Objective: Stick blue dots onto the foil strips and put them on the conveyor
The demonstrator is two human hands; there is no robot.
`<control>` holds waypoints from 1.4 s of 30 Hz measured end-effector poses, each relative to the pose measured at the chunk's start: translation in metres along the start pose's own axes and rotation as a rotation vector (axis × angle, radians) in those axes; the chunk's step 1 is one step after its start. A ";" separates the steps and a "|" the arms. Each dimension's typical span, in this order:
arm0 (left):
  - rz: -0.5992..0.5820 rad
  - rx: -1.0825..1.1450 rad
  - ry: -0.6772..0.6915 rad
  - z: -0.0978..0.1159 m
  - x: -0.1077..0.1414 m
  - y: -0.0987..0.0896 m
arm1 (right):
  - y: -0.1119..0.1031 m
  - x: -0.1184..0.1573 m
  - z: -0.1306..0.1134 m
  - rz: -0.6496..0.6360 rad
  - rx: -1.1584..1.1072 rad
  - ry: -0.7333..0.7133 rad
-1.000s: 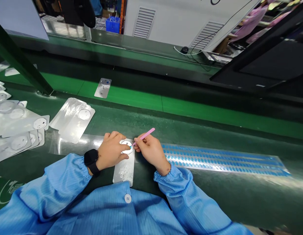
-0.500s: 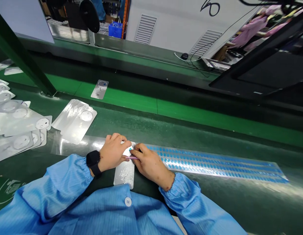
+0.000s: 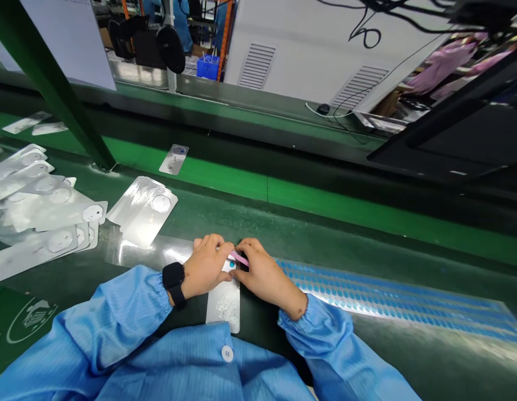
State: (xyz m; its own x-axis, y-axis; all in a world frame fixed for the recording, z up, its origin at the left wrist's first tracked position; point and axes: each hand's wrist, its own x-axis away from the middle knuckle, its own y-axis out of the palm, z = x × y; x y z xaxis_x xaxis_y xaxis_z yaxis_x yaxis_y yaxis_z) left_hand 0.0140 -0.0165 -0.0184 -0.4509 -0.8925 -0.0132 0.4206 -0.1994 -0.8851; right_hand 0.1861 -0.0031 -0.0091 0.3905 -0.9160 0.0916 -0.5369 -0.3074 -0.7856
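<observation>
My left hand (image 3: pixel 206 266), with a black smartwatch (image 3: pixel 173 284) on its wrist, presses down on a narrow silver sheet (image 3: pixel 223 307), covering its round white part. My right hand (image 3: pixel 264 277) pinches pink tweezers (image 3: pixel 240 258) right beside the left fingers. Their tip is hidden among my fingers. A small blue dot (image 3: pixel 232 265) shows between my hands. To the right lies a long film of blue dots (image 3: pixel 392 298). A clear plastic film (image 3: pixel 152 250) lies under the left side of the work.
Several silver sheets with round windows (image 3: pixel 45 223) lie heaped at the left of the green mat, with a pair (image 3: pixel 147 211) nearer me and one (image 3: pixel 173 159) farther back. A green post (image 3: pixel 53 83) rises at upper left. A dark monitor (image 3: pixel 458 133) juts in at right.
My right hand has moved in beside my left, and the tweezers now lie low between them instead of pointing up. The whole view has shifted slightly as my head moved.
</observation>
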 end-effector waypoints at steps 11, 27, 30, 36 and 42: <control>0.293 -0.314 -0.704 -0.086 -0.004 -0.097 | -0.099 -0.161 0.010 0.551 -0.316 0.193; 0.198 -0.321 -0.806 -0.098 -0.005 -0.120 | -0.022 0.017 0.029 -0.024 -0.628 0.287; 0.272 -0.277 -0.761 -0.088 0.005 -0.133 | -0.013 0.015 0.034 0.036 -0.697 0.328; 0.380 0.075 -0.560 -0.042 0.024 -0.122 | -0.012 0.011 0.033 0.092 -0.678 0.344; 0.091 0.246 -0.354 -0.003 0.014 -0.051 | -0.014 0.009 0.028 0.061 -0.630 0.340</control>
State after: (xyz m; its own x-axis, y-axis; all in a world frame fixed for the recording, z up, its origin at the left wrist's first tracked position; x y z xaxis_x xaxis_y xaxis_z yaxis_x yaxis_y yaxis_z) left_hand -0.0162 -0.0172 0.0246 -0.1237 -0.9859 0.1127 0.6405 -0.1661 -0.7498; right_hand 0.2188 0.0000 -0.0143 0.1466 -0.9345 0.3245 -0.9199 -0.2494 -0.3026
